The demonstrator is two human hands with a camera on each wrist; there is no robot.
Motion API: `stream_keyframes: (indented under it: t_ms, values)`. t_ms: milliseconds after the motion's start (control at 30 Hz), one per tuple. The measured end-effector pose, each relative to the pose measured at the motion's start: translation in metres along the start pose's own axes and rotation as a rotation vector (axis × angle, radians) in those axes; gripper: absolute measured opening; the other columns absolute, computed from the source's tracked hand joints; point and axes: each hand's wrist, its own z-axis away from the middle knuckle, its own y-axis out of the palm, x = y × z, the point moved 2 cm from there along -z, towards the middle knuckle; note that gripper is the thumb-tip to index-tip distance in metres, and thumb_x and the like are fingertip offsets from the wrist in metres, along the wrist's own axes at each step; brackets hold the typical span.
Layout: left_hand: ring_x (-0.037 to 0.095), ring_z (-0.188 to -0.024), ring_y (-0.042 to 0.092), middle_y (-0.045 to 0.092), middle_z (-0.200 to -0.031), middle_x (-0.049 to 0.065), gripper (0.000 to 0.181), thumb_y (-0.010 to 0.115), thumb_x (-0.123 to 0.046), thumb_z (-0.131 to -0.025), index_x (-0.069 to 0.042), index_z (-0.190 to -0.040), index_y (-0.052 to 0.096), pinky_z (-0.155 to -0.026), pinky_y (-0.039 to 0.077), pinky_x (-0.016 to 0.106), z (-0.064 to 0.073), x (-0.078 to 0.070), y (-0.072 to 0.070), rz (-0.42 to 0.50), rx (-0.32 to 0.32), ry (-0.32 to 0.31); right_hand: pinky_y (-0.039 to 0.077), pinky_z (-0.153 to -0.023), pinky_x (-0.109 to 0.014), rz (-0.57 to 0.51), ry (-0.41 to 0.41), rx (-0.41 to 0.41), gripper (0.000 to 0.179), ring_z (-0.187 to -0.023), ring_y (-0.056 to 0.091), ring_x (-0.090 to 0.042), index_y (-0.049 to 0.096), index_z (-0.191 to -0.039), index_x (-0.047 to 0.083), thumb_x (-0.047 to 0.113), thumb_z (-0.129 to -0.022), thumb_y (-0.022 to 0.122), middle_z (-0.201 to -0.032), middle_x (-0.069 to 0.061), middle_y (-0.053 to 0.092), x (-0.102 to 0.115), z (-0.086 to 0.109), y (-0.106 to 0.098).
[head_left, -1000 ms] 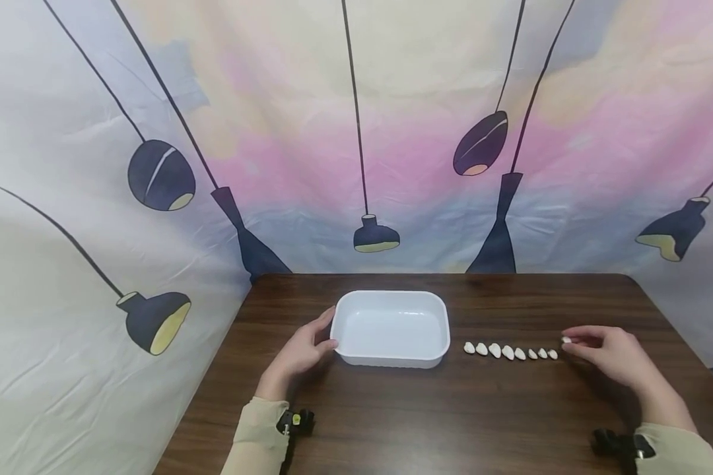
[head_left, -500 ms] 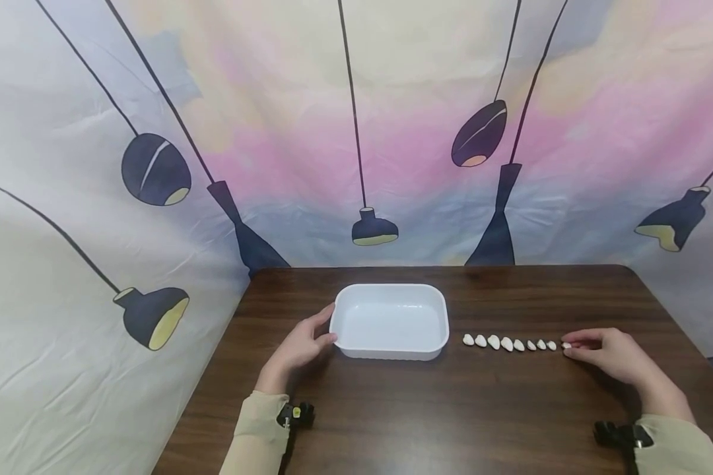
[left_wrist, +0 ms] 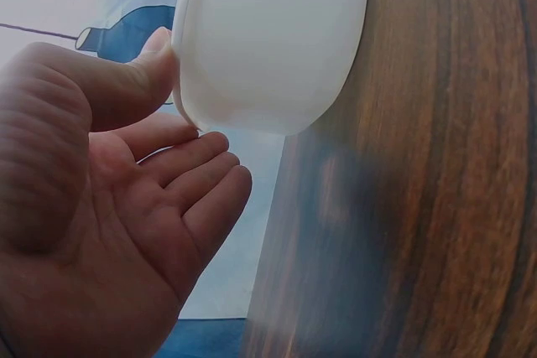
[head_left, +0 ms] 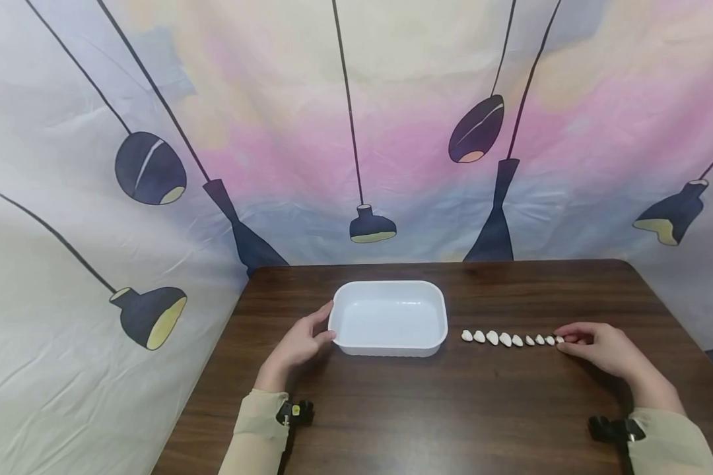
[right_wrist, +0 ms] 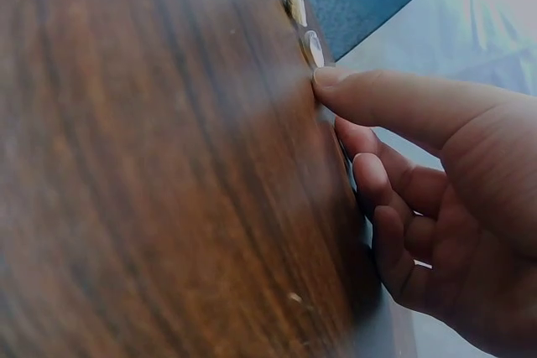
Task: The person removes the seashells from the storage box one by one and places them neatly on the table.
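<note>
My left hand [head_left: 297, 343] touches the left end of a white rectangular dish [head_left: 386, 350], thumb near its front corner and forefinger farther back. In the left wrist view the other fingers extend loosely beneath the dish's end. To the right of the dish, several small white seashells [head_left: 506, 340] lie in a line on the table. My right hand [head_left: 606, 353] pinches one small shell [head_left: 560, 340] between thumb and forefinger at the line's right end, close beside its neighbour. In the right wrist view the thumb hides most of that shell, and the remaining fingers are curled.
The brown wood-grain table [head_left: 404, 409] ends at a cloth backdrop [head_left: 416, 158] printed with dark hanging lamps. Black wrist mounts [head_left: 297, 413] sit at both sleeves. The dish stands near the table's back edge.
My right hand has moved left with the pinched shell, bringing it down against the right end of the line. The left hand stays on the dish. The head view has shifted slightly.
</note>
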Motion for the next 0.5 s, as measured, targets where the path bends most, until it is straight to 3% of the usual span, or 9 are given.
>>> stream_keyframes:
  t_ms: [500]
  values:
    - [0.03,-0.158,0.034,0.034,-0.171,0.012,0.073,0.07,-0.012,-0.103,-0.003,-0.166,0.034,-0.128,0.028,0.05,-0.001,-0.001,0.0005,-0.044,0.024,0.019,0.049,-0.067,-0.028,-0.023,0.018,0.028,0.039,-0.082,0.06,-0.013,0.077,-0.119,0.002,0.031,-0.095,0.084,-0.097,0.0,0.072,-0.0059,0.0034,-0.0002]
